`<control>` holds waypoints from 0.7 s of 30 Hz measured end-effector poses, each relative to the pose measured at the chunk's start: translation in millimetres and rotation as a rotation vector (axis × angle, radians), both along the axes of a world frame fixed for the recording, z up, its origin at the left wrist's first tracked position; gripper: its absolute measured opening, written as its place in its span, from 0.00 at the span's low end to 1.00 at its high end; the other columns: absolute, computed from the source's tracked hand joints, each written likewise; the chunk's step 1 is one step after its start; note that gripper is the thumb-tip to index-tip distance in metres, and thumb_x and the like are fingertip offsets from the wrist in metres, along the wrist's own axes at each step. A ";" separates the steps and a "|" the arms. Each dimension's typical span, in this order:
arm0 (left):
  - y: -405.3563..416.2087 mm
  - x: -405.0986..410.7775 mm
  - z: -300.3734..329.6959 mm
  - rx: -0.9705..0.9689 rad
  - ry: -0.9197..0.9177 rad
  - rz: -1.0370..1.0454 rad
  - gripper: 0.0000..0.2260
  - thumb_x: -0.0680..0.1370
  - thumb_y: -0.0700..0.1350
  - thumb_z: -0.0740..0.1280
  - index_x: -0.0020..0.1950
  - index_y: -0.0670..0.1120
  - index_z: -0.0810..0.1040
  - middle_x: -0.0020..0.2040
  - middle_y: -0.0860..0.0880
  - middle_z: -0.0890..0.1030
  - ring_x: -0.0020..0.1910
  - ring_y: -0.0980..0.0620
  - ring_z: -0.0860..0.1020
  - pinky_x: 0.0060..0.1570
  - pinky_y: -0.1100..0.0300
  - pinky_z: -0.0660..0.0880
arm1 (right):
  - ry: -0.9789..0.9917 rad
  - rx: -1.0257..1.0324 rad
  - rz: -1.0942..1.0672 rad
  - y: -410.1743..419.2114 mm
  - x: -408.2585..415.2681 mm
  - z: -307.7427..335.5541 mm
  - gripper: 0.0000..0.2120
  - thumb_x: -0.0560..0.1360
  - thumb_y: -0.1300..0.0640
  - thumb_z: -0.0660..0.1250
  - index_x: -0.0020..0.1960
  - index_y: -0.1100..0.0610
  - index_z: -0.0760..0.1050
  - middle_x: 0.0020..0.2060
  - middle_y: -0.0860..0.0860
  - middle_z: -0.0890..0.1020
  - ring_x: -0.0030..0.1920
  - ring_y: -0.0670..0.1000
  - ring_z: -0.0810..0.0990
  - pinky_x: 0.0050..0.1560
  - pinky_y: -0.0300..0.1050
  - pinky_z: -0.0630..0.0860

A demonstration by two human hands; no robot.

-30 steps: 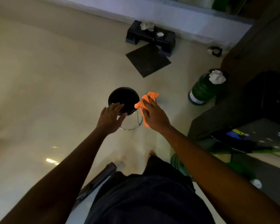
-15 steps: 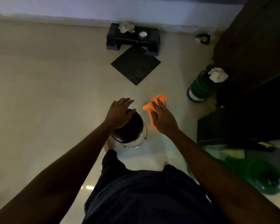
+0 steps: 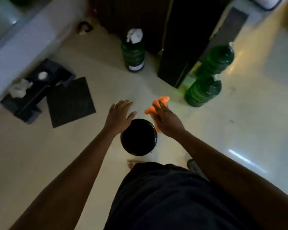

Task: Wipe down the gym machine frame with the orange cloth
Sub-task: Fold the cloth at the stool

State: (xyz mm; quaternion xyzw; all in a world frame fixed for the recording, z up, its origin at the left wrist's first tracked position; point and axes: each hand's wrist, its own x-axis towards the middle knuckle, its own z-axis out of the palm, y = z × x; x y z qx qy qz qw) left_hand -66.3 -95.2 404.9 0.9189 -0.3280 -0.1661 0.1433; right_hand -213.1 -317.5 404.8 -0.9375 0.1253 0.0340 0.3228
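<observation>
We see the orange cloth (image 3: 158, 105) bunched under the right hand (image 3: 166, 121), mid-scene, just right of and beyond the round black stool seat (image 3: 138, 137); part of the cloth pokes out past the fingertips and part hangs below the palm. Right fingers look mostly straight over the cloth, thumb hidden, so we cannot tell for sure how it is gripped; we take it as held. Left hand (image 3: 119, 116) is beside it to the left, fingers spread and straight, holding nothing, heel over the far-left edge of the seat; contact unclear. Beyond the hands on the pale tiled floor (image 3: 239, 123): a green jug (image 3: 134, 53) with a white rag stuffed in its neck, far centre, and two more green jugs (image 3: 204, 90) at right beside a dark cabinet (image 3: 181, 39). Left side: a black square mat (image 3: 70, 102) and a black step block (image 3: 35, 95) with white crumpled tissue on it, against a white wall base (image 3: 23, 39). Near edge: the person's dark shorts (image 3: 165, 196) and a bare foot (image 3: 133, 163).
</observation>
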 end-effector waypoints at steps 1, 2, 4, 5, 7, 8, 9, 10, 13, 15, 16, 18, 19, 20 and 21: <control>8.0 -13.4 2.8 -0.015 -0.009 -0.113 0.28 0.86 0.63 0.58 0.82 0.51 0.69 0.83 0.48 0.69 0.83 0.44 0.64 0.80 0.39 0.60 | -0.053 -0.029 -0.079 25.0 -30.0 4.3 0.28 0.87 0.37 0.53 0.82 0.49 0.65 0.81 0.53 0.67 0.74 0.63 0.75 0.57 0.63 0.82; 10.3 -19.3 3.3 -0.011 -0.013 -0.165 0.27 0.86 0.62 0.59 0.82 0.51 0.69 0.82 0.48 0.69 0.83 0.44 0.64 0.80 0.39 0.60 | -0.060 -0.032 -0.120 35.9 -39.3 6.3 0.27 0.88 0.38 0.55 0.82 0.49 0.65 0.81 0.52 0.68 0.74 0.63 0.76 0.57 0.63 0.82; 10.2 -22.6 5.1 -0.030 -0.025 -0.187 0.29 0.85 0.63 0.57 0.80 0.49 0.72 0.81 0.46 0.72 0.81 0.44 0.67 0.78 0.39 0.64 | -0.046 0.006 -0.161 47.6 -47.9 5.1 0.25 0.89 0.41 0.58 0.83 0.50 0.66 0.81 0.51 0.68 0.76 0.62 0.75 0.61 0.62 0.82; 15.4 -30.4 7.0 -0.050 -0.037 -0.214 0.31 0.83 0.65 0.56 0.80 0.48 0.73 0.80 0.46 0.73 0.80 0.43 0.69 0.77 0.39 0.65 | -0.058 0.005 -0.205 59.7 -58.0 6.7 0.26 0.89 0.41 0.59 0.83 0.50 0.66 0.82 0.51 0.68 0.77 0.62 0.73 0.63 0.62 0.82; 29.1 -46.1 9.2 -0.052 -0.052 -0.288 0.33 0.82 0.65 0.53 0.79 0.48 0.73 0.79 0.45 0.74 0.78 0.43 0.70 0.75 0.41 0.66 | -0.057 0.020 -0.281 82.8 -77.2 10.4 0.26 0.89 0.42 0.59 0.84 0.51 0.66 0.83 0.51 0.67 0.79 0.62 0.71 0.65 0.62 0.81; 35.2 -55.4 10.1 -0.040 -0.045 -0.320 0.33 0.82 0.65 0.52 0.80 0.48 0.73 0.79 0.45 0.74 0.78 0.43 0.70 0.75 0.41 0.65 | -0.054 0.030 -0.311 95.9 -87.8 10.3 0.26 0.89 0.43 0.60 0.83 0.51 0.66 0.84 0.52 0.67 0.80 0.62 0.70 0.66 0.63 0.80; 42.6 -65.4 8.6 -0.028 -0.038 -0.348 0.32 0.82 0.65 0.53 0.79 0.48 0.73 0.79 0.45 0.74 0.78 0.43 0.70 0.75 0.41 0.65 | -0.048 0.045 -0.349 109.5 -100.0 9.3 0.25 0.89 0.43 0.59 0.83 0.51 0.67 0.84 0.52 0.66 0.80 0.62 0.69 0.66 0.63 0.80; 49.7 -75.6 6.5 -0.027 -0.036 -0.364 0.31 0.83 0.65 0.54 0.79 0.48 0.73 0.78 0.46 0.74 0.78 0.44 0.71 0.74 0.42 0.66 | -0.051 0.067 -0.379 123.3 -112.1 9.5 0.25 0.89 0.43 0.59 0.83 0.51 0.67 0.84 0.51 0.66 0.81 0.61 0.68 0.67 0.63 0.79; 71.1 -96.1 -3.4 -0.049 -0.027 -0.408 0.29 0.84 0.63 0.58 0.79 0.48 0.72 0.78 0.46 0.75 0.77 0.45 0.72 0.74 0.42 0.69 | -0.124 0.077 -0.424 158.2 -141.7 9.4 0.20 0.89 0.42 0.58 0.79 0.45 0.71 0.82 0.48 0.68 0.79 0.57 0.70 0.66 0.59 0.80; 83.6 -107.5 -2.3 -0.040 0.015 -0.427 0.30 0.83 0.63 0.59 0.81 0.48 0.72 0.78 0.46 0.74 0.77 0.44 0.72 0.74 0.42 0.69 | -0.119 0.093 -0.458 180.4 -155.4 10.2 0.20 0.89 0.40 0.56 0.77 0.42 0.73 0.80 0.46 0.69 0.77 0.57 0.72 0.65 0.57 0.80; 90.9 -112.0 -1.2 -0.037 0.032 -0.449 0.30 0.83 0.63 0.59 0.81 0.49 0.71 0.79 0.45 0.74 0.77 0.44 0.71 0.75 0.42 0.68 | -0.090 0.099 -0.494 192.1 -161.3 10.0 0.23 0.88 0.36 0.54 0.78 0.42 0.73 0.80 0.46 0.69 0.77 0.57 0.73 0.65 0.58 0.80; 100.4 -118.2 4.1 -0.046 0.068 -0.476 0.30 0.83 0.62 0.60 0.81 0.48 0.71 0.80 0.45 0.73 0.78 0.44 0.71 0.75 0.42 0.68 | -0.053 0.130 -0.552 210.4 -169.0 9.3 0.30 0.85 0.28 0.47 0.79 0.41 0.70 0.81 0.45 0.67 0.78 0.56 0.73 0.66 0.61 0.80; 102.8 -117.2 7.5 -0.059 0.088 -0.501 0.29 0.83 0.61 0.62 0.82 0.48 0.71 0.80 0.45 0.73 0.78 0.44 0.71 0.76 0.42 0.68 | -0.049 0.134 -0.583 217.8 -169.4 10.6 0.32 0.84 0.27 0.46 0.80 0.41 0.70 0.82 0.45 0.66 0.79 0.56 0.72 0.67 0.61 0.80; 103.8 -114.2 11.5 -0.074 0.128 -0.527 0.28 0.84 0.60 0.63 0.82 0.49 0.70 0.80 0.46 0.73 0.78 0.44 0.71 0.76 0.43 0.69 | -0.045 0.143 -0.613 224.2 -167.7 13.6 0.33 0.84 0.27 0.46 0.81 0.42 0.69 0.83 0.46 0.66 0.79 0.56 0.71 0.68 0.60 0.79; 105.3 -110.8 12.5 -0.087 0.177 -0.553 0.27 0.84 0.58 0.65 0.82 0.50 0.70 0.80 0.47 0.73 0.78 0.45 0.72 0.75 0.44 0.70 | -0.045 0.146 -0.642 231.7 -166.2 16.4 0.34 0.84 0.28 0.47 0.82 0.43 0.68 0.83 0.47 0.66 0.79 0.56 0.71 0.69 0.59 0.79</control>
